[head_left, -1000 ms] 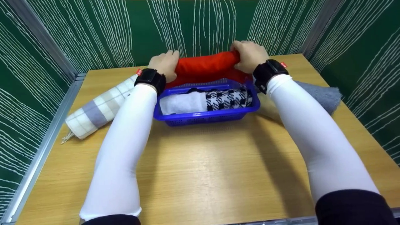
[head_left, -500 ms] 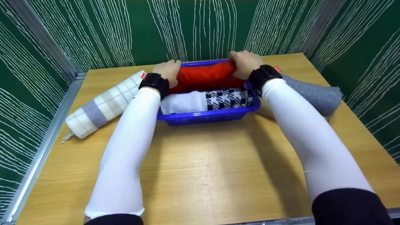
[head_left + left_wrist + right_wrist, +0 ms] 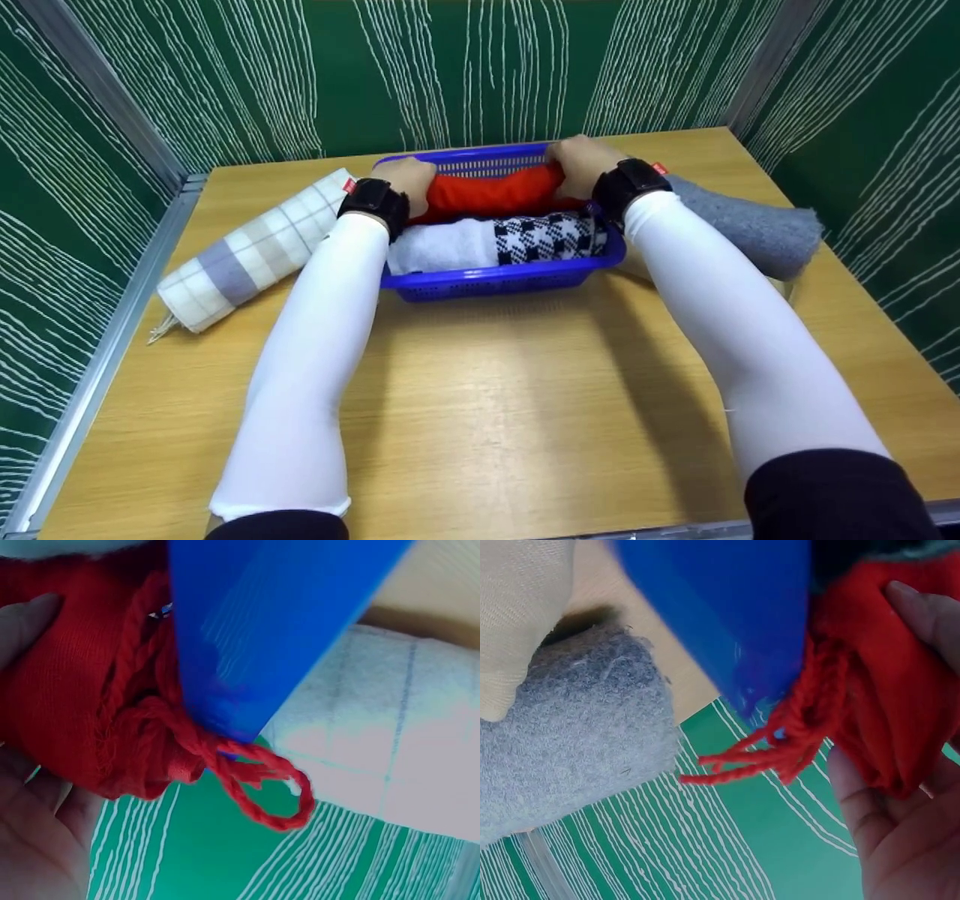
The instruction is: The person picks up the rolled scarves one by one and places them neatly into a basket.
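A rolled red scarf (image 3: 491, 193) with twisted fringe lies partly inside the blue plastic basket (image 3: 487, 279), along its far side. My left hand (image 3: 407, 181) grips its left end and my right hand (image 3: 583, 165) grips the right end. In the left wrist view, the thumb (image 3: 26, 626) and fingers lie on opposite sides of the red roll, and its fringe hangs over the basket's corner. The right wrist view shows the same kind of grip by the thumb (image 3: 930, 619) and fingers. Nearer me in the basket sits a roll (image 3: 547, 238), pale at left, black-and-white patterned at right.
A checked white rolled scarf (image 3: 247, 259) lies left of the basket on the wooden table (image 3: 487, 420). To the right are a grey roll (image 3: 757, 225) and a cream cloth (image 3: 521, 622), mostly behind my right arm. Green walls (image 3: 480, 75) enclose the back and sides.
Both hands have lowered the red scarf toward me, from above the basket's far rim down into the basket. The far rim now shows behind it. The other rolls have stayed put.
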### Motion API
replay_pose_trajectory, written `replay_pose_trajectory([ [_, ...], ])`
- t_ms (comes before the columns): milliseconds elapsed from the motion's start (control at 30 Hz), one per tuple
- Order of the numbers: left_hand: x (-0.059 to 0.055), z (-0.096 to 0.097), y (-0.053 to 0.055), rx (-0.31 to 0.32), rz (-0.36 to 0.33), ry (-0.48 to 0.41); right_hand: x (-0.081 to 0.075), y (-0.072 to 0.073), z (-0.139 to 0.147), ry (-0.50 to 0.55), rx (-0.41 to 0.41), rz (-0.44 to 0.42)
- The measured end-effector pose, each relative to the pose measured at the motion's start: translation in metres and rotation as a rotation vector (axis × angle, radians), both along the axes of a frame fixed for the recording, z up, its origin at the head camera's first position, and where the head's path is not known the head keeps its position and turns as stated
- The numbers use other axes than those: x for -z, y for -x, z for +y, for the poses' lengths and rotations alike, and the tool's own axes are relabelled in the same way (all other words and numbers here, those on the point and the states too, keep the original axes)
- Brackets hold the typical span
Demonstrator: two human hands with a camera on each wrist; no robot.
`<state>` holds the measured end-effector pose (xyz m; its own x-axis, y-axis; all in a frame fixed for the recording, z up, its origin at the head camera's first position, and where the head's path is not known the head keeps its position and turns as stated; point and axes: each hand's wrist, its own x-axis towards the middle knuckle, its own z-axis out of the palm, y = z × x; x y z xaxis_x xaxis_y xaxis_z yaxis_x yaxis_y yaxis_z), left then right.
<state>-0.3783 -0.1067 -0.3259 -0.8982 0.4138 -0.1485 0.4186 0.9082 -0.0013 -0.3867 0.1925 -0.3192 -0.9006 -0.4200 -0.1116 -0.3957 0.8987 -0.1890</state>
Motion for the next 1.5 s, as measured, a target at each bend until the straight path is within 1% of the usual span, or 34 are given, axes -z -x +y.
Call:
replay_pose_trajectory([
  [167, 0.0, 0.001, -0.001, 0.003, -0.035, 0.003, 0.003, 0.001, -0.001, -0.025, -0.034, 0.012],
  [300, 0.004, 0.002, 0.001, 0.009, -0.051, 0.01, 0.007, 0.001, -0.002, -0.027, -0.066, 0.022],
  [433, 0.006, 0.004, 0.002, 0.011, -0.071, 0.033, 0.008, 0.0, -0.002, -0.042, -0.056, 0.008],
  [533, 0.001, 0.004, -0.002, 0.003, -0.076, 0.049, 0.007, 0.0, -0.002, -0.06, -0.04, -0.02],
  [667, -0.012, 0.005, -0.015, 0.007, -0.056, 0.044, 0.004, 0.001, -0.003, -0.079, -0.032, -0.052],
  [767, -0.019, 0.006, -0.023, 0.02, -0.042, 0.04, 0.003, 0.001, -0.005, -0.116, -0.041, -0.032],
  [867, -0.02, 0.008, -0.025, 0.024, -0.036, 0.044, 0.0, -0.001, -0.008, -0.171, -0.059, 0.011],
  [933, -0.018, 0.009, -0.025, 0.024, -0.037, 0.048, -0.002, -0.003, -0.011, -0.198, -0.071, 0.023],
  [1067, -0.016, 0.011, -0.024, 0.01, -0.05, 0.047, -0.005, -0.008, -0.016, -0.203, -0.058, -0.021],
  [1167, -0.015, 0.012, -0.023, -0.009, -0.066, 0.041, -0.005, -0.007, -0.018, -0.193, -0.034, -0.059],
  [1200, -0.004, 0.01, -0.006, -0.008, -0.073, 0.035, -0.004, -0.006, -0.019, -0.189, -0.043, -0.055],
  [1300, -0.001, 0.012, 0.0, -0.028, -0.096, 0.035, -0.003, -0.003, -0.02, -0.189, -0.06, -0.061],
  [1367, -0.001, 0.013, 0.001, -0.034, -0.11, 0.038, -0.004, -0.001, -0.021, -0.19, -0.078, -0.06],
  [1400, -0.001, 0.013, 0.001, -0.031, -0.115, 0.034, -0.004, -0.002, -0.022, -0.192, -0.083, -0.062],
  [1433, -0.012, 0.017, -0.016, -0.036, -0.119, 0.035, -0.005, -0.003, -0.022, -0.195, -0.075, -0.075],
  [1500, -0.012, 0.017, -0.021, -0.028, -0.129, 0.029, -0.006, -0.005, -0.024, -0.207, -0.06, -0.1],
])
